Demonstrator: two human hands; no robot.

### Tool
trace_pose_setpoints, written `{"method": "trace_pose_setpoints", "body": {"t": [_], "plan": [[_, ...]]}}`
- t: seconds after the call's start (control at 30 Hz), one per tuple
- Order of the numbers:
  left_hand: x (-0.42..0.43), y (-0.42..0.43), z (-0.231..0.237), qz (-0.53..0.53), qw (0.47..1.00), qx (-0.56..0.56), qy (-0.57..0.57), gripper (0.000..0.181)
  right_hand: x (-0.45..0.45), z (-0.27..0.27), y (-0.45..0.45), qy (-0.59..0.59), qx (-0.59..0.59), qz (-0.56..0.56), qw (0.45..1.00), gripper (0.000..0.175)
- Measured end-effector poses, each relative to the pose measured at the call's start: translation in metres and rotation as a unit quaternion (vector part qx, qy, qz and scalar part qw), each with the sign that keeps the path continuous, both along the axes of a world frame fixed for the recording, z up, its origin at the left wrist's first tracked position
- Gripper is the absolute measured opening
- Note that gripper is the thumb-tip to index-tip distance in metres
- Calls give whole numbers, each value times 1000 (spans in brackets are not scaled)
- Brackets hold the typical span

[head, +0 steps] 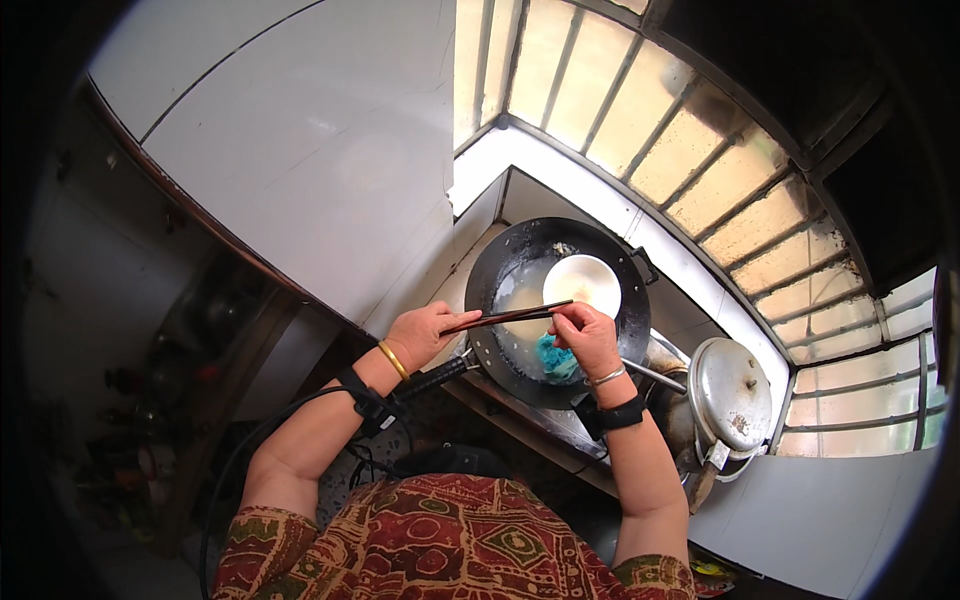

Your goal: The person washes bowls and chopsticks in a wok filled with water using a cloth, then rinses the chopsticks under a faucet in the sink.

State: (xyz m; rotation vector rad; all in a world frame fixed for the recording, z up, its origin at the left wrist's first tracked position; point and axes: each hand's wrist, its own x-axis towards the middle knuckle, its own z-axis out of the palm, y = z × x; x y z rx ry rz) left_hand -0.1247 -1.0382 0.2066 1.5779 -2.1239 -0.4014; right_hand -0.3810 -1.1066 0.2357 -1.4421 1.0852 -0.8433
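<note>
A pair of dark brown wooden chopsticks (506,316) spans the space over a black wok (487,259). My left hand (421,330) grips one end, with a finger laid along the sticks. At the other end, the bent fingers of my right hand (589,337) pinch the tips. Cloudy water (517,352) lies in the wok. A white bowl (582,279) sits in it on the far right side, with its inside facing up. Just below my right hand is a blue-green scrubbing cloth (555,360); whether that hand touches it I cannot tell.
The wok's long black handle (435,379) points toward me on the left. Its small loop handle (645,265) is at the far right. A pressure cooker with a metal lid (731,390) stands at right. A barred window (675,150) and white wall panel (337,150) enclose the corner.
</note>
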Motion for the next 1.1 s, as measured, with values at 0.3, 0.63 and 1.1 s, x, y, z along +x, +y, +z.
{"method": "trace_pose_setpoints", "body": {"t": [0.3, 0.63, 1.1], "plan": [[1, 2, 3, -18, 999, 40, 25, 37, -5, 3, 0, -45, 79, 14, 996, 9], [4, 4, -1, -42, 981, 131, 136, 45, -8, -1, 4, -183, 172, -47, 967, 12], [4, 8, -1, -29, 997, 51, 40, 37, 1, 1, 6, -142, 188, 17, 972, 15]]}}
